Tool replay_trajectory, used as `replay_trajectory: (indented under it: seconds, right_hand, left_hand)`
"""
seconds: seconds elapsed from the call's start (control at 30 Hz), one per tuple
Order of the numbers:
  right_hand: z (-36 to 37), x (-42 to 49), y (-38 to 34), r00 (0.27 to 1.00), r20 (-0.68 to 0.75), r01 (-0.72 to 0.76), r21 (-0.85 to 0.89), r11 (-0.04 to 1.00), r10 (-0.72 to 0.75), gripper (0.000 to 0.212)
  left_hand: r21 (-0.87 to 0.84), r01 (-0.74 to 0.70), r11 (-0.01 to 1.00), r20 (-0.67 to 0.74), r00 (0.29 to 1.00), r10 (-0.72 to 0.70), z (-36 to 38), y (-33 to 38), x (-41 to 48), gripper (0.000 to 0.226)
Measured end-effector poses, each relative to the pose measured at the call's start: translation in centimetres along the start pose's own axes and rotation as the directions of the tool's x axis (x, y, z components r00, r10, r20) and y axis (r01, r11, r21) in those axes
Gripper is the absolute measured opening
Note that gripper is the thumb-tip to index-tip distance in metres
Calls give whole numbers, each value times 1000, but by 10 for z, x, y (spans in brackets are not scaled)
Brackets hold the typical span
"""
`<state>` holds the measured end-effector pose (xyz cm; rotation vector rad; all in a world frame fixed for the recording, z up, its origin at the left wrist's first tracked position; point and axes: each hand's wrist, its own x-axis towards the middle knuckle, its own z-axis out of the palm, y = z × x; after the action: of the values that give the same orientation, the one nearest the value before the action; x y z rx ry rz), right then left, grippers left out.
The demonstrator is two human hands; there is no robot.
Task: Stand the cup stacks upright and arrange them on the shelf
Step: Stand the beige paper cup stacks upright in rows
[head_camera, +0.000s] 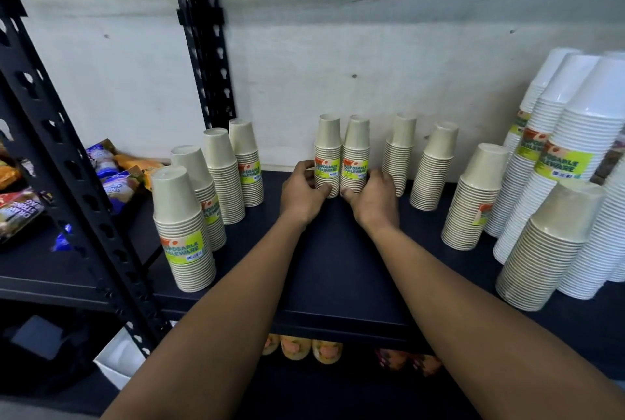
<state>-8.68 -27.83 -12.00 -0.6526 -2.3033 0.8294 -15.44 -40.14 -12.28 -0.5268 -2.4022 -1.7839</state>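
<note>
Two beige cup stacks stand upright side by side at the back middle of the dark shelf. My left hand grips the base of the left stack, and my right hand grips the base of the right stack. Both carry green and yellow labels facing me. Several more beige stacks stand upright on the left and to the right. All the stacks in view are upright with the cup bottoms on top.
Tall white cup stacks crowd the right end, with a wider beige stack in front. A black perforated upright bounds the left side. Snack packets lie on the neighbouring shelf. Bottles sit on the shelf below.
</note>
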Motion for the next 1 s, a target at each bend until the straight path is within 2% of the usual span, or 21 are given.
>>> replay_trajectory:
  seconds: [0.37, 0.6, 0.67, 0.77, 0.83, 1.0]
  right_hand:
    - [-1, -1, 0, 1000, 7, 0, 14, 1000, 0, 55]
    - [-16, -9, -1, 999, 48, -21, 60, 998, 18, 70]
    - [-22, -13, 1, 999, 36, -28, 96, 995, 24, 61]
    - [-32, -19, -2, 1000, -4, 16, 112, 994, -16, 37]
    - [-37, -20, -12, 997, -10, 71, 126, 989, -70, 26]
    - [-48, -15, -62, 980, 52, 180, 182, 967, -193, 21]
  left_hand:
    - [18, 3, 1000, 21, 1000, -4, 0, 1, -2, 61]
    - [108, 42, 993, -37, 999, -38, -4, 10, -17, 74]
    - [121, 60, 991, -50, 997, -54, -7, 15, -25, 69]
    - [180, 88, 980, -57, 995, -79, -15, 28, -37, 63]
    - [247, 59, 967, -68, 997, -43, -24, 43, -42, 54]
    - [359, -39, 932, -106, 991, 83, -64, 97, -40, 49]
